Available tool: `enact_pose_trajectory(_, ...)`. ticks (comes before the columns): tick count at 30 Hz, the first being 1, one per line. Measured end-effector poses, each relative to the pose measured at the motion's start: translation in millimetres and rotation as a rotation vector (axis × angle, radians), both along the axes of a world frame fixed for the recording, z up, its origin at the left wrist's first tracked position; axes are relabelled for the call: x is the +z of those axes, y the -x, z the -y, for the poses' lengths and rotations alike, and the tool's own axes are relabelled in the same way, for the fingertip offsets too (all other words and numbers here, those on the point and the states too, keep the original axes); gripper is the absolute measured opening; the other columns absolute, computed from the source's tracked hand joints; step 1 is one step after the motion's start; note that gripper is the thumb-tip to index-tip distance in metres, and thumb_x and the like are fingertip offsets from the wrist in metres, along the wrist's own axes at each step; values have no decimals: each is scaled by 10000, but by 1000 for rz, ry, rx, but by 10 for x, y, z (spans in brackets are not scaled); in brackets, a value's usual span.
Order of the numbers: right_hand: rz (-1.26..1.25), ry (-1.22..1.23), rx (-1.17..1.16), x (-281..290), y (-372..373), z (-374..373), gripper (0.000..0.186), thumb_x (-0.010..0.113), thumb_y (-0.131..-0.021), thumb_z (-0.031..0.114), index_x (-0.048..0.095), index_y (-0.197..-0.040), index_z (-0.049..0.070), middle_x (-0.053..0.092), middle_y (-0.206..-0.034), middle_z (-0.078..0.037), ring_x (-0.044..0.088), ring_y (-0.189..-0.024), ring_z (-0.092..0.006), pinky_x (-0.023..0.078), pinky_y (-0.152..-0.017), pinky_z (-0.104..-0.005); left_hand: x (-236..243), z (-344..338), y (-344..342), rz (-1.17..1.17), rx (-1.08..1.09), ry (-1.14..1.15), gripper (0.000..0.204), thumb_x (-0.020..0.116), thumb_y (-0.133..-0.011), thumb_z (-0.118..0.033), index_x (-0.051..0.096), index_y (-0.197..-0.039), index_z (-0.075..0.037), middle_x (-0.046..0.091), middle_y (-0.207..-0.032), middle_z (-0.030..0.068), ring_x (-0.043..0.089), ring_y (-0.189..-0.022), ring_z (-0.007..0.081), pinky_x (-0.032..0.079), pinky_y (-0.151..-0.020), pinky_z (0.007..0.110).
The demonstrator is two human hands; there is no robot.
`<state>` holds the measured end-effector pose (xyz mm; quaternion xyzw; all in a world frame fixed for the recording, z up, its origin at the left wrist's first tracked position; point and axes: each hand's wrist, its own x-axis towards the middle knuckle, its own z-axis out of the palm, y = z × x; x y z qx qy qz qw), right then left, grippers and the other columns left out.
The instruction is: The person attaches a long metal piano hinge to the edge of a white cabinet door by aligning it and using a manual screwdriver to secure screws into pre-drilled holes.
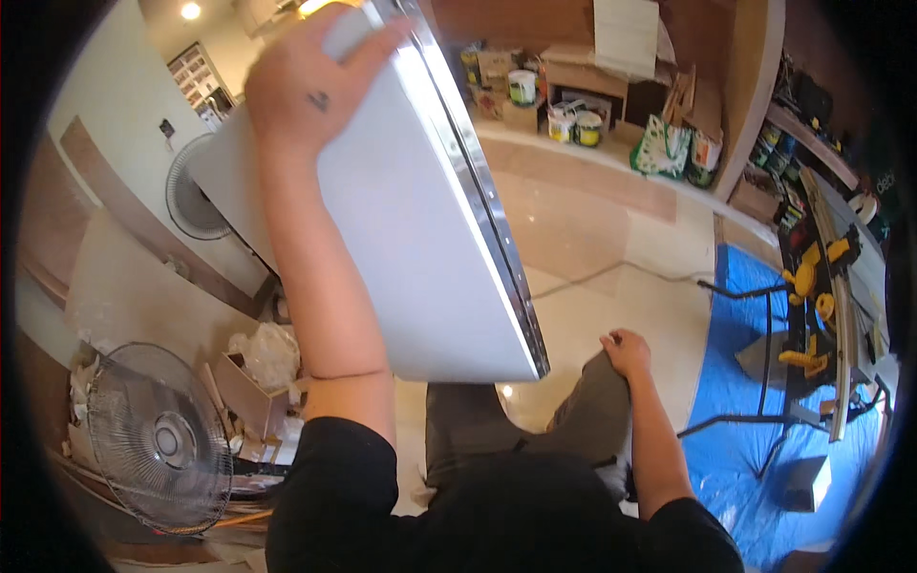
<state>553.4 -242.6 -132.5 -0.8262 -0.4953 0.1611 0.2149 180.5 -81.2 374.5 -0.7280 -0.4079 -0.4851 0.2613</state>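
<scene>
One blue tarp [735,420], pale glossy floor [592,325]

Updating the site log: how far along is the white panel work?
Done: nothing mounted that the view shows. In hand: the left hand holds the white panel raised and tilted, metal rail along its edge; the right hand rests on the knee. Left: the panel is not yet set anywhere; the table saw stands idle on the blue tarp.

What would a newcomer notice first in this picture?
First, the large white panel with a metal edge, held up at the centre by the left hand gripping its top. The right hand rests on the person's knee below it. A fan stands lower left; a blue tarp covers the floor at right.
</scene>
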Motion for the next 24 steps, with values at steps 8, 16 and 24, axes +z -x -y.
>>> enact_pose_trajectory(8,-30,22,-14,44,13,28,472,733,-898,509,783,-1149,112,778,-1114,-137,728,-1076,-327,566,-941,-437,63,291,-45,-42,-180,135,621,910,-735,-490,736,-1141,-53,788,-934,125,762,-858,278,577,-771,371)
enact_pose_trajectory(16,-9,-13,-23,-9,1,41,463,733,-893,516,797,-1111,113,781,-1102,-135,733,-1057,-318,569,-942,-440,41,231,-68,17,-196,-13,582,849,-754,-586,775,-1004,-66,754,-842,124,722,-779,327,561,-727,410)
enact_pose_trajectory(24,-32,48,-45,143,65,46,453,740,-888,510,801,-1124,128,786,-1084,-125,737,-1050,-314,568,-944,-434,39,209,-74,4,-149,-30,514,824,-813,-524,773,-1029,-61,759,-869,139,723,-798,340,559,-736,409)
